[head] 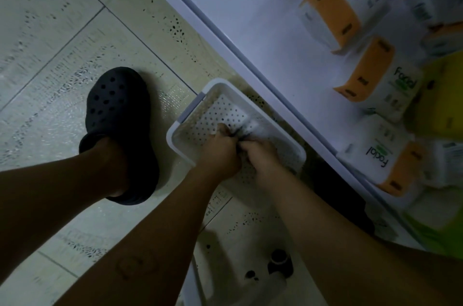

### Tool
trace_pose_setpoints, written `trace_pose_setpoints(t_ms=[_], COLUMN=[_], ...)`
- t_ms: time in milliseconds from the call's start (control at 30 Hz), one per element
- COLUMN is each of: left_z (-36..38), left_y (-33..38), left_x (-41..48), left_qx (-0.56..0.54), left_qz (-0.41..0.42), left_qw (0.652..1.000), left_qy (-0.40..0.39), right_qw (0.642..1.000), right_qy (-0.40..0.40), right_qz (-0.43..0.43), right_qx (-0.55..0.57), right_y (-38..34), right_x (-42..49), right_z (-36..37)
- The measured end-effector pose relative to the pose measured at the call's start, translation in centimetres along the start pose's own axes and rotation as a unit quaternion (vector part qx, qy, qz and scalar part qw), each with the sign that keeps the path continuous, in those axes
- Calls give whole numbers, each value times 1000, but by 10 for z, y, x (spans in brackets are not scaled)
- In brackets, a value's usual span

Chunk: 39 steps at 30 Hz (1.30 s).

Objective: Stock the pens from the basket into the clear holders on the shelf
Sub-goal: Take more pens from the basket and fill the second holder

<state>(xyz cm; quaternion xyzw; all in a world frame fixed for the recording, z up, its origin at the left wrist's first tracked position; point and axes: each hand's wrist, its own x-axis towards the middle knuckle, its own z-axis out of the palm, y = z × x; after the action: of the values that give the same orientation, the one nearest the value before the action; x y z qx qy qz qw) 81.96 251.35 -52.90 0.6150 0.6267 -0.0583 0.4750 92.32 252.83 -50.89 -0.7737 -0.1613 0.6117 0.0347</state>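
Fingers [223, 131] curled on pens [243, 132], left hand [220, 154], right hand [260, 153], basket [175, 135]

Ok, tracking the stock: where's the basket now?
Head view, centre: the white basket sits on the floor between the black clog and the shelf.

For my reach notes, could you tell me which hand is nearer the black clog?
Left. The left hand is in the basket on the side facing the clog; the right hand lies beyond it, toward the shelf.

I find the basket [213, 82] open from above, the shelf edge [275, 95] just beside it, a shoe [117, 110] near the opposite side.
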Motion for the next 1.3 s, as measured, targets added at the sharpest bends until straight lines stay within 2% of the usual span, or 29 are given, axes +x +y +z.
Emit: trace_pose_setpoints(t_ms=[133, 200, 267, 333, 400, 500, 667, 933, 1100, 1200, 1300], left_z=[-1, -6, -13, -15, -17, -19, -31, -59, -73, -77, -84], left_y=[-1, -1, 1, 3, 6, 8, 17, 43, 62, 77, 95], left_x=[3, 5, 5, 5, 2, -3, -20, -66, -100, -112, -125], left_qx=[-55, -101, -133, -161, -196, -223, -266, -288, -281, -255, -266], left_qz=[4, -20, -45, -55, -66, -83, -101, -56, -13, 41, 89], left_qw=[998, 995, 990, 985, 978, 971, 957, 953, 959, 965, 958], left_qy=[-9, 3, -5, -20, -8, 12, -50, -82, -23, 40, 65], right_qw=[990, 990, 996, 998, 997, 988, 965, 952, 945, 937, 930], right_qy=[-58, -66, -38, 24, 82, 106, 142, 123, 93, 107, 122], right_qz=[42, 48, 47, 41, 7, -81, -167, -241, -284, -314, -339], right_qx=[117, 118, 72, 36, 11, -84, -141, -141, -136, -114, -68], right_y=[-8, -8, -8, -5, 2, 12, 14, 19, 23, 26, 27], right_x=[6, 9, 9, 9, 9, 4, -16, -66, -111, -135, -160], right_z=[4, 4, 1, -4, -13, -25, -34, -47, -62, -71, -83])
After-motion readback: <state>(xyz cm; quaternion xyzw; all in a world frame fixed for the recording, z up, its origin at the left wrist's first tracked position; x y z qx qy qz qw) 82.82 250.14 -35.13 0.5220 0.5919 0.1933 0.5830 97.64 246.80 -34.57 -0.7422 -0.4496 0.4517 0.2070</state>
